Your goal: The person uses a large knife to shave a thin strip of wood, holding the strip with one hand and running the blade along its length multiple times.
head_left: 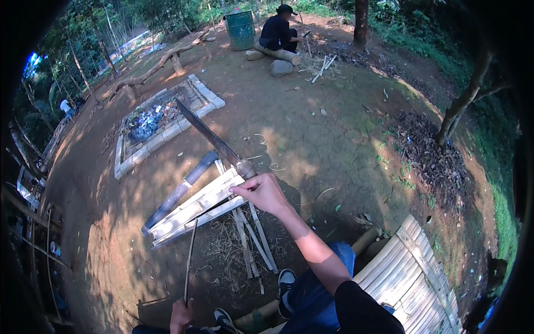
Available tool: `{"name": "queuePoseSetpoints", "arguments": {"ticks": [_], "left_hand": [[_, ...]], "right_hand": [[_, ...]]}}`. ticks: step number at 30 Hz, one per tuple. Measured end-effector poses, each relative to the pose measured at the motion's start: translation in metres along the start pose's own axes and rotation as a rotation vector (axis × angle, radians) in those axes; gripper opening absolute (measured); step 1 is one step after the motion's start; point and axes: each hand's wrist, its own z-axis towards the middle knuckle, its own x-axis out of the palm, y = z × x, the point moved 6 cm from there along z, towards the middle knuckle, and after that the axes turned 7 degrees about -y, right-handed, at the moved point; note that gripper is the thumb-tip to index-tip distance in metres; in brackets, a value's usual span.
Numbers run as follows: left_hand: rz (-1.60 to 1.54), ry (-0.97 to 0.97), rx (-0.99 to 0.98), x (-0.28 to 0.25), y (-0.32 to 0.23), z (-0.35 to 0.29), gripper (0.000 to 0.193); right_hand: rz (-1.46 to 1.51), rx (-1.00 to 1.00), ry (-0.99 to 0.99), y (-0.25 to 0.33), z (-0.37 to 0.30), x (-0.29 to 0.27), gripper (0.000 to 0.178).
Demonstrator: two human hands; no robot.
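Observation:
My right hand (pixel 262 193) is closed around the grip end of a machete (pixel 210 132). Its long dark length points away to the upper left, with a thicker banded collar by my fingers; whether it is sheathed I cannot make out. Low in the view, my left hand (pixel 181 313) closes on a thin dark stick (pixel 191 259) that stands up from the fist. Beyond the hands, split bamboo pieces (pixel 192 207) lie with pale insides upward, beside a dark bamboo length (pixel 181 192) with a light ring. Narrow bamboo strips (pixel 257 239) and shavings (pixel 219 245) cover the ground before my feet.
A slatted bamboo bench (pixel 409 267) is at my right side. A block-edged fire pit (pixel 161 136) with ash stands ahead left. Farther off, a person (pixel 275 30) in dark clothes sits on a log (pixel 280 54) near a green drum (pixel 240 32). A tree (pixel 464 103) rises at right.

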Motion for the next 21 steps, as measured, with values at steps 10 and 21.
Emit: {"name": "queuePoseSetpoints", "arguments": {"ticks": [10,21], "left_hand": [[-0.032,-0.326,0.049,-0.054,-0.022,0.021,0.035],[-0.186,-0.203,0.027,-0.079,-0.061,0.021,0.037]], "right_hand": [[-0.198,0.007,0.063,-0.015,-0.064,0.048,0.035],[1.234,0.157,0.146,0.067,-0.027,0.052,0.066]]}}
